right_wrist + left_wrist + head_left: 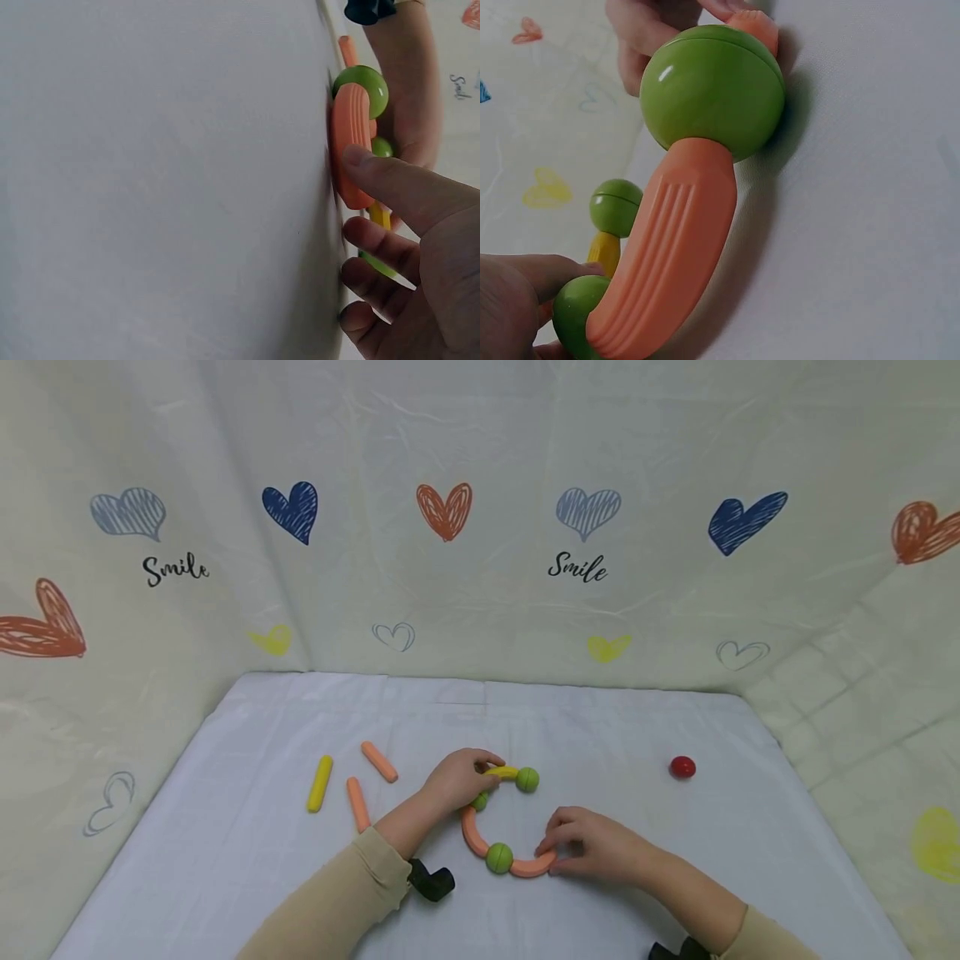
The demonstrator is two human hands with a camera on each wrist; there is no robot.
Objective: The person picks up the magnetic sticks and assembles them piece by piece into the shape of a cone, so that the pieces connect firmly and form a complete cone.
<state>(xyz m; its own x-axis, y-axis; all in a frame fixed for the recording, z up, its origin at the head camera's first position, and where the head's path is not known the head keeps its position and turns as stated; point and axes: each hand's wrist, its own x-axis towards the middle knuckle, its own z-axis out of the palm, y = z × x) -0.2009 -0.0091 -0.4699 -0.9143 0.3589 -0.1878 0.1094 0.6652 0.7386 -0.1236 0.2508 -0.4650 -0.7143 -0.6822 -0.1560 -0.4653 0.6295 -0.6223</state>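
Observation:
An open, curved toy chain of green balls and ribbed sticks lies on the white cloth. My left hand pinches the yellow curved stick at its left end, beside a partly covered green ball. Another green ball sits on the yellow stick's free end. From the covered ball, an orange curved stick runs to the near green ball. Joined to that ball is a second orange curved stick, whose right end my right hand holds between thumb and fingers.
To the left lie a straight yellow stick and two orange sticks, one farther back and one near the left forearm. A red ball rests at the right. Behind the table hangs a heart-patterned curtain.

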